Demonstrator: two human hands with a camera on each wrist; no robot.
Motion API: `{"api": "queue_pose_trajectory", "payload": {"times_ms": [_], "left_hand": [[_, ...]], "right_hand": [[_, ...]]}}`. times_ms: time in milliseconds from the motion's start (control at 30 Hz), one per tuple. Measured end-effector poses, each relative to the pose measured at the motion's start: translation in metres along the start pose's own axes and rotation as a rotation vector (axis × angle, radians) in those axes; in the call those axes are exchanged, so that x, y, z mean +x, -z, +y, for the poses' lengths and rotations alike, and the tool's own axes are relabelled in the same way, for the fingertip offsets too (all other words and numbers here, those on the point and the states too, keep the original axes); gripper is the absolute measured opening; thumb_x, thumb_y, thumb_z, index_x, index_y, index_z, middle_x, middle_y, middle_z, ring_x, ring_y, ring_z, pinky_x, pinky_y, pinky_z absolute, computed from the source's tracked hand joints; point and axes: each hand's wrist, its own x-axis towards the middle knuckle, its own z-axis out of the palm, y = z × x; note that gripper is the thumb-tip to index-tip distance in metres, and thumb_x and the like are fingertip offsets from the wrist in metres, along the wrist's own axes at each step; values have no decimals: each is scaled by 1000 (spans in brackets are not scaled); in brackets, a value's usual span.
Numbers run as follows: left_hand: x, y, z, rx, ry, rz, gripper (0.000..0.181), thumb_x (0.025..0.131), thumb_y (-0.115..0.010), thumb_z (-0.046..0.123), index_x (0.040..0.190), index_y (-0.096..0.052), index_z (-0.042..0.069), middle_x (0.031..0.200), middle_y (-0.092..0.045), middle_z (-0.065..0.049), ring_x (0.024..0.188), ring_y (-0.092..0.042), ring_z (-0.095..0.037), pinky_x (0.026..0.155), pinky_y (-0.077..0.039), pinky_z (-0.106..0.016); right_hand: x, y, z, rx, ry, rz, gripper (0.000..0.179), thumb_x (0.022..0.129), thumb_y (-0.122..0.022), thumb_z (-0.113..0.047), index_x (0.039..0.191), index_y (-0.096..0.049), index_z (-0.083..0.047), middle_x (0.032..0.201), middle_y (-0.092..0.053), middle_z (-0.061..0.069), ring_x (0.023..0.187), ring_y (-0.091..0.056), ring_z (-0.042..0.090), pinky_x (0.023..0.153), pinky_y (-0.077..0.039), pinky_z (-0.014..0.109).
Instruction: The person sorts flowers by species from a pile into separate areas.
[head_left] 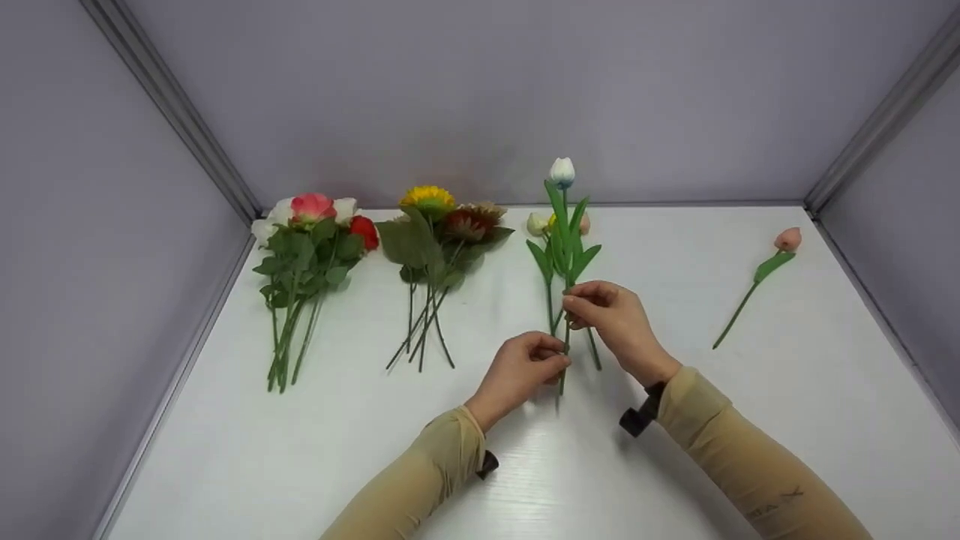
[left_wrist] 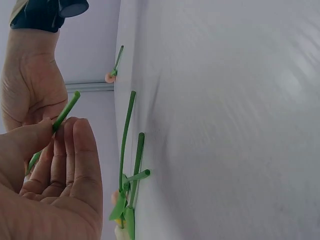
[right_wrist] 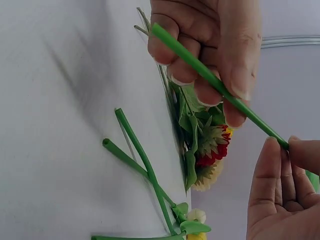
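A white tulip (head_left: 562, 172) with green leaves is held up off the table, its stem (right_wrist: 200, 70) slanting through both hands. My right hand (head_left: 616, 322) pinches the stem just below the leaves between thumb and fingers. Lower down, near the cut end, my left hand (head_left: 525, 366) pinches the same stem between thumb and index finger. Behind and below it, several tulips lie on the table, among them a cream tulip (head_left: 537, 223); the held tulip partly hides them. Their green stems (left_wrist: 137, 160) show in the left wrist view.
A white table (head_left: 300, 465) stands between grey walls. On the left lies a bunch of roses (head_left: 311, 210) in pink, white and red. Beside it lies a bunch with a yellow sunflower (head_left: 427, 199) and dark red blooms. One pink tulip (head_left: 787, 239) lies alone at right.
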Motion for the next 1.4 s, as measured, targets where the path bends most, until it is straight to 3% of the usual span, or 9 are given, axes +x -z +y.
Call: {"api": "queue_pose_trajectory", "payload": {"times_ms": [300,700,1100,1233,1400], "left_hand": [[-3,1,-1,53,-9,-5,19,96,-72,12,111,-70,1,96,-70,-1,86,-69,-15,73,-61,-31],[-4,-1,-6,85,-18,-26,20,96,-71,10,112,-70,-2,97,-71,1,85,-69,-13,72,-60,-30],[-2,-4,-3,154,-35,-9,20,97,-70,14,113,-72,1,94,-70,3,84,-67,-9,71,-58,-27],[-2,-4,-2,344,-95,-38,28,100,-68,20,124,-71,6,106,-71,3,93,-67,-8,80,-56,-26],[-3,1,-3,903,-297,-93,39,103,-64,31,138,-65,13,126,-66,-1,115,-63,-15,94,-53,-29]], "right_hand": [[1,1,-6,23,14,8,42,95,-77,-28,122,-67,2,111,-68,20,95,-68,27,85,-59,37],[2,3,-1,80,-55,-25,40,95,-76,-20,124,-64,4,112,-67,19,98,-68,28,87,-59,40],[2,1,-2,45,-74,-3,41,95,-76,-15,128,-63,5,110,-68,17,90,-70,22,83,-60,37],[8,7,-3,-23,-77,9,40,95,-75,-18,127,-65,4,110,-69,19,89,-70,22,81,-60,35],[27,29,-6,-192,-49,22,39,98,-71,-19,129,-65,4,113,-68,22,93,-70,29,79,-60,32]]}}
